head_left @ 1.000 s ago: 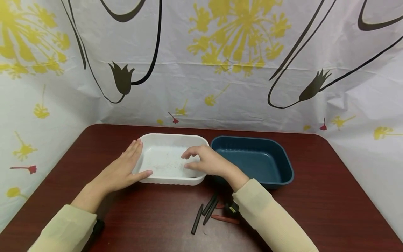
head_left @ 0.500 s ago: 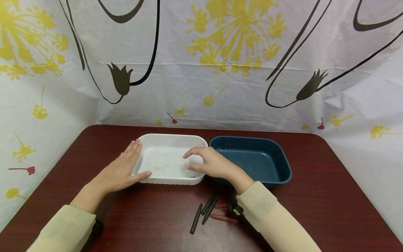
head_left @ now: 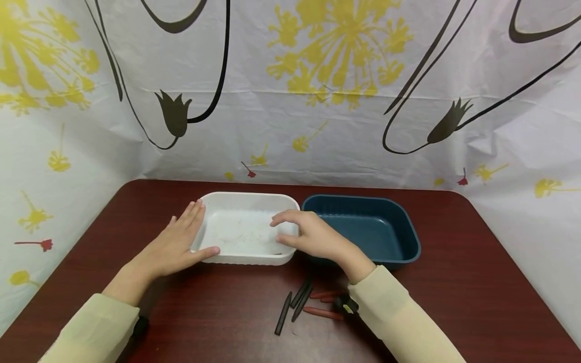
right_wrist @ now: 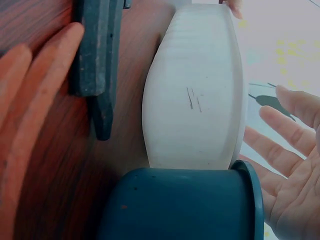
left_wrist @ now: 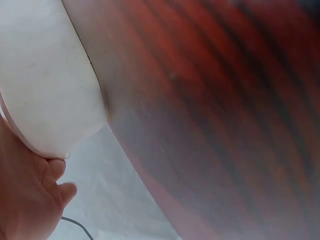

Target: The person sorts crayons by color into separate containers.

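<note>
My left hand (head_left: 174, 248) rests with straight fingers on the left end of the white tray (head_left: 245, 259); in the left wrist view its fingers touch the tray's rim. Over the tray's right end hovers my right hand (head_left: 310, 233), fingers spread and slightly bent, and the right wrist view shows nothing between them. A small dark sliver (head_left: 277, 253) lies inside the tray by its near right corner. Black crayon-like sticks (head_left: 283, 312) and red crayon-like sticks (head_left: 323, 313) lie on the table below the right forearm, which partly hides the red ones.
A dark blue tray (head_left: 410, 262) stands against the white tray's right side, partly behind my right hand and wrist. The dark red table (head_left: 218, 317) ends at a patterned white sheet (head_left: 281, 126). A black wrist device (head_left: 346, 304) sits under the right sleeve.
My right hand has drifted slightly right over the white tray, and its sleeve has moved right, showing more of the red sticks. The left hand has stayed in place.
</note>
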{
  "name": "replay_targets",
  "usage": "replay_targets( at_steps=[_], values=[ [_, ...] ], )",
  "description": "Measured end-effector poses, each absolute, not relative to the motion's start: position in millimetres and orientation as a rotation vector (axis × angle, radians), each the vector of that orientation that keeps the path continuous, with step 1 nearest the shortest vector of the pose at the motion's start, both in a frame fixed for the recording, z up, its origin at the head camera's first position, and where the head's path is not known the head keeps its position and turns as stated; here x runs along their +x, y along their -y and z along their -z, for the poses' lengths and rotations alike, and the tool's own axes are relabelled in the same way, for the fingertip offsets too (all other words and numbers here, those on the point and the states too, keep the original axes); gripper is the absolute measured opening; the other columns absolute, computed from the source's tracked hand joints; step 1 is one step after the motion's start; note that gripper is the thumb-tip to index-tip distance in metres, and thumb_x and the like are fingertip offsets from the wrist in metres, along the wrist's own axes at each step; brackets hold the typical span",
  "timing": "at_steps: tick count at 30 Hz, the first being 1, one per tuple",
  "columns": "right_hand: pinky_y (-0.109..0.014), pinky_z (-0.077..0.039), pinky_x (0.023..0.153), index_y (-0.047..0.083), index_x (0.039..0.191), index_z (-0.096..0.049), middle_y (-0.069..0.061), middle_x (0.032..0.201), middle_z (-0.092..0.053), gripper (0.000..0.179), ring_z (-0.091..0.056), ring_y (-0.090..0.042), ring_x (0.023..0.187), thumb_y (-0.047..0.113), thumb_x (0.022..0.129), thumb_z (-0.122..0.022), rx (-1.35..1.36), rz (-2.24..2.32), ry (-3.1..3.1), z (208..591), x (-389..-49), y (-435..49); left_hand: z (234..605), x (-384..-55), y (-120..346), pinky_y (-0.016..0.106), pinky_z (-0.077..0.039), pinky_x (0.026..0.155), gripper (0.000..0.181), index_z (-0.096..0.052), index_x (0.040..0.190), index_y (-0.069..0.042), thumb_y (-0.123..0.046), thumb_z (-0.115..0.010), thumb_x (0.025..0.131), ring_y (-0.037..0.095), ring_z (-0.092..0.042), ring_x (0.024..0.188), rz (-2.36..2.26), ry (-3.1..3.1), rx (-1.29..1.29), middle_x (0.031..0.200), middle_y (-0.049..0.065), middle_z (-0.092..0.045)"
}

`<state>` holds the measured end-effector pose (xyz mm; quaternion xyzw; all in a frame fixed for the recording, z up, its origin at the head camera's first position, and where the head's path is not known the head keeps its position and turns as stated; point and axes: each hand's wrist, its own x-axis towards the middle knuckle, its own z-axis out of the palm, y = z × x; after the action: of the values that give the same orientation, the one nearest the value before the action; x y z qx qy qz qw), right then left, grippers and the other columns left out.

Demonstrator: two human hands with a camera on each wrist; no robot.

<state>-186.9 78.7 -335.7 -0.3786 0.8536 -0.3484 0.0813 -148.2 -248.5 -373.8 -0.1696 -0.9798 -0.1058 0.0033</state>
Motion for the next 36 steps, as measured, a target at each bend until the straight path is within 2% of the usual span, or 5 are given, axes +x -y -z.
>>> replay_targets(
  at_steps=[4,9,17,36],
  values=[
    [-0.043,-0.047,0.09,0.018,0.118,-0.061,-0.001,0.129,-0.055,0.031,-0.052,-0.015,0.117,0.027,0.088,-0.063,-1.147,1.069,-2.564,336.4,-185.6,-85.0,372.7,-149.2,246.8,0.063,-0.009,0.108,0.107,-0.005,0.148,-0.003,-0.075,-0.041,0.079,0.028,-0.003,0.144,0.292,3.076,-0.511,0.156,0.01,0.001],
    [-0.04,-0.044,0.097,0.02,0.117,-0.061,0.001,0.131,-0.054,0.031,-0.048,-0.015,0.123,0.028,0.087,-0.064,-1.121,1.103,-2.586,338.5,-182.0,-94.8,371.5,-149.2,245.5,0.064,-0.005,0.108,0.107,-0.004,0.148,-0.003,-0.076,-0.04,0.079,0.027,-0.001,0.144,0.283,3.087,-0.501,0.156,0.01,0.001],
    [-0.039,-0.041,0.102,0.019,0.119,-0.061,0.004,0.131,-0.054,0.034,-0.046,-0.013,0.125,0.03,0.087,-0.064,-1.065,1.135,-2.624,342.2,-172.8,-111.6,372.0,-148.8,245.8,0.063,-0.01,0.108,0.108,-0.005,0.148,-0.002,-0.076,-0.04,0.078,0.029,-0.003,0.144,0.287,3.089,-0.507,0.156,0.01,0.001],
    [-0.039,-0.044,0.098,0.02,0.122,-0.059,0.003,0.133,-0.052,0.037,-0.046,-0.01,0.125,0.033,0.088,-0.062,-1.055,1.13,-2.591,338.5,-151.0,-136.5,371.1,-149.6,244.5,0.06,-0.018,0.108,0.111,-0.003,0.148,-0.001,-0.077,-0.042,0.077,0.029,-0.002,0.144,0.328,3.11,-0.498,0.156,0.011,0.003]
  ],
)
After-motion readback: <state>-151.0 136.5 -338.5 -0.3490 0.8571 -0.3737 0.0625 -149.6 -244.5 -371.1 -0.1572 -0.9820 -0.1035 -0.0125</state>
